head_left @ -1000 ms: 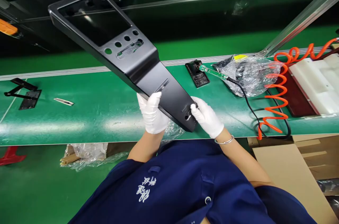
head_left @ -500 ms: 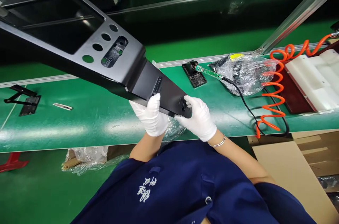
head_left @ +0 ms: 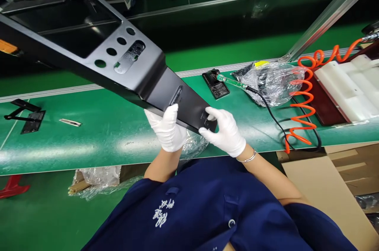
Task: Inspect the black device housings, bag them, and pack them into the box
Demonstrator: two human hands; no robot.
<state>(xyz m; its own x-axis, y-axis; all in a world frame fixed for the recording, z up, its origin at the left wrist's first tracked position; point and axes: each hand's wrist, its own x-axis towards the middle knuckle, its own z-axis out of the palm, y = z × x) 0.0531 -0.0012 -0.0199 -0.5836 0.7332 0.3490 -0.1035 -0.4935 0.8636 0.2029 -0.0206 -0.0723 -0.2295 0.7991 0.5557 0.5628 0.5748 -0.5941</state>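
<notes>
Black housing (head_left: pixel 145 75), rectangular window, four round holes: sits aslant, held above green workbench (head_left: pixel 97 136). White-gloved left hand (head_left: pixel 166 128) clasps its near edge; white-gloved right hand (head_left: pixel 226 132) grips its narrow end. Green-handled tool (head_left: pixel 232 81) lies beyond.

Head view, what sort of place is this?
Probably an electronics assembly workshop. A soldering iron and a coiled orange hose lie by a long green bench, and a black housing with cut-outs is held above it in white gloves.
</notes>
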